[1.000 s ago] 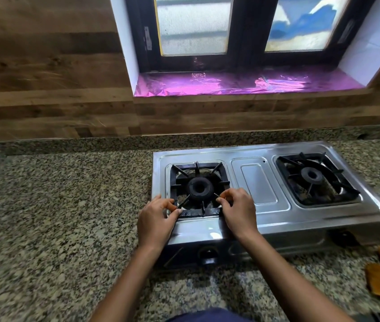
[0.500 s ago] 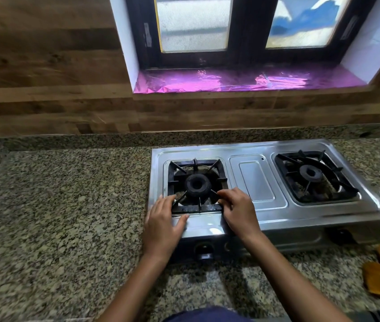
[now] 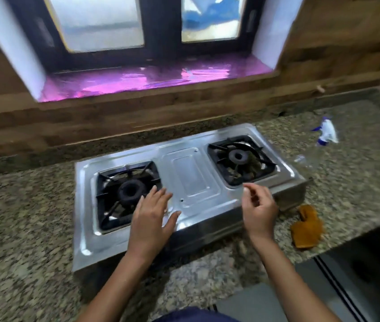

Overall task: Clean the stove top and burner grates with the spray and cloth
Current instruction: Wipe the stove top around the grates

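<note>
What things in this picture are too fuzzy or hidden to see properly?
- White and blue spray bottle, head view: motion blur; its label and fill level are unreadable.
- Silver steel stove front, head view: shadowed and partly behind the left hand; knobs unseen.
- Outdoors, head view: frosted window glass hides it.
- Orange cloth, head view: blurred; folds unclear.

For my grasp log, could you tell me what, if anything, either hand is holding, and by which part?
Nothing is held: left hand spread flat over the shiny steel stove top, right hand loosely curled, empty.
</note>
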`<action>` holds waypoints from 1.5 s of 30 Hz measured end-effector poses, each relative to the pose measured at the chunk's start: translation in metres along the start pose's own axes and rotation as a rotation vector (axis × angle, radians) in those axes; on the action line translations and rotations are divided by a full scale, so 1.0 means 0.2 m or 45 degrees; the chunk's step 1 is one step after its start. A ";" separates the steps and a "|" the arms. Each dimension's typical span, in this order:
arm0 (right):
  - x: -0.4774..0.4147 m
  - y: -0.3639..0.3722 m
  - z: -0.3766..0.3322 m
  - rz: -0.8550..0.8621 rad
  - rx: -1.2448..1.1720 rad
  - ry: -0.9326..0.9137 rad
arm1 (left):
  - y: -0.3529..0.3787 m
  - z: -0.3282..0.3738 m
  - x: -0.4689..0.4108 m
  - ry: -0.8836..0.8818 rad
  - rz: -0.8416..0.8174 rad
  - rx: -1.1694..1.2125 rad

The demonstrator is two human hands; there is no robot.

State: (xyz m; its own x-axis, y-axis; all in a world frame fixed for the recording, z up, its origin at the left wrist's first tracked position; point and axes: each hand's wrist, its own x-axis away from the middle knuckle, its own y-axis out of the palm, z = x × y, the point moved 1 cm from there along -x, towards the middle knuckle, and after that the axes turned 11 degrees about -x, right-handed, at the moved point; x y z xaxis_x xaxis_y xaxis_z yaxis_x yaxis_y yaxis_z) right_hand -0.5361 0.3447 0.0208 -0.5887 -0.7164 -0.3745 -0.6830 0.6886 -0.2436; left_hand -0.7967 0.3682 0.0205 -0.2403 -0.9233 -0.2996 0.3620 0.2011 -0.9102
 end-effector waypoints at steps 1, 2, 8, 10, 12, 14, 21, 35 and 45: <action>-0.04 -0.13 0.08 0.118 0.066 0.067 | 0.03 0.06 -0.03 0.060 -0.020 0.020; -0.07 -0.23 0.16 0.229 0.139 0.134 | 0.05 0.11 -0.05 0.116 -0.032 0.024; -0.20 -0.65 0.67 0.144 0.725 0.734 | 0.21 0.38 -0.13 0.347 -0.176 0.018; -0.22 -0.67 0.75 0.000 0.780 0.810 | 0.24 0.44 -0.14 0.364 -0.198 0.017; -0.23 -0.68 0.82 -0.052 0.821 0.798 | 0.26 0.48 -0.14 0.403 -0.223 -0.008; -0.23 -0.68 0.83 0.016 0.740 0.766 | 0.28 0.49 -0.14 0.425 -0.242 -0.029; -0.21 -0.71 0.62 0.530 -0.978 1.393 | 0.27 0.48 -0.13 0.419 -0.284 -0.037; -0.03 -0.04 -0.11 -0.619 -0.798 0.615 | -0.09 -0.13 -0.05 0.039 -0.046 0.043; 0.44 0.47 -0.21 -1.000 0.051 -0.526 | -0.30 -0.77 0.23 -0.131 -0.387 0.339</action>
State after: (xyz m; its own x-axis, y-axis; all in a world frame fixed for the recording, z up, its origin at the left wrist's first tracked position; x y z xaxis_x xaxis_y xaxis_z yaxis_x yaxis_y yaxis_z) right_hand -0.6699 0.3416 0.0028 0.2519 -0.8913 -0.3769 -0.8038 0.0242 -0.5944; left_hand -0.9687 0.3639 0.0173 -0.2858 -0.9582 0.0138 0.5118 -0.1648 -0.8432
